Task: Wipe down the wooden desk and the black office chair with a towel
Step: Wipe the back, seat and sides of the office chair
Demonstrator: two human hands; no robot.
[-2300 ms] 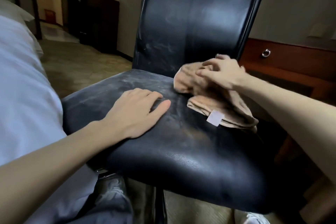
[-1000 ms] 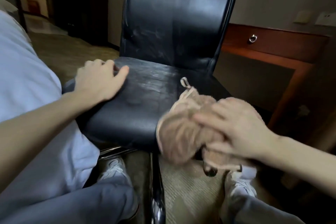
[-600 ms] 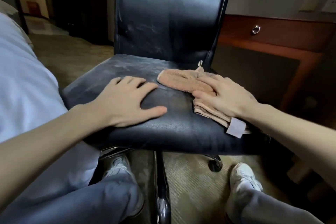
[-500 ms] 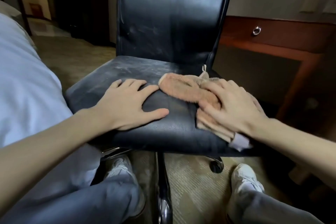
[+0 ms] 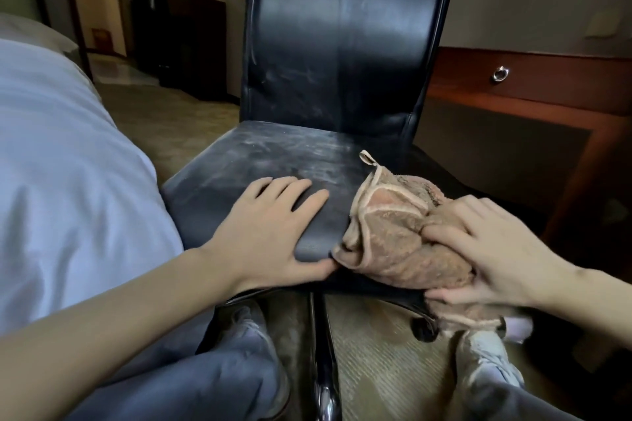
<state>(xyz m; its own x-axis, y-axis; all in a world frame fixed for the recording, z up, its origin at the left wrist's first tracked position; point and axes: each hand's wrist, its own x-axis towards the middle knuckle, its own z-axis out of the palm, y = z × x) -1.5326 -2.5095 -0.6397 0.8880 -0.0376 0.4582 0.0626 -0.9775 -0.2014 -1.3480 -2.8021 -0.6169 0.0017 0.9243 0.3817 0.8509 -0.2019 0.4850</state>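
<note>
Your left hand (image 5: 270, 232) is lying flat, fingers spread, on the front of the seat (image 5: 260, 154) of the black office chair (image 5: 342, 44), in the centre of the frame. Its thumb is reaching along the front edge, with the tip just beside the towel (image 5: 400, 236). Your right hand (image 5: 492, 249), at centre right, is gripping the bunched tan towel, fingers curled over the top and thumb tucked beneath. It is pressing the towel on the seat's front right corner, where part of the cloth is hanging over the edge. Grey smears are showing across the seat and the lower backrest. The wooden surface (image 5: 547, 89), with a ring pull (image 5: 500, 74) on its drawer, is standing beside the chair at upper right. A white bed (image 5: 61, 164) is filling the left side. Your shoes (image 5: 489, 362) are resting on the carpet (image 5: 376, 369) below.
</note>
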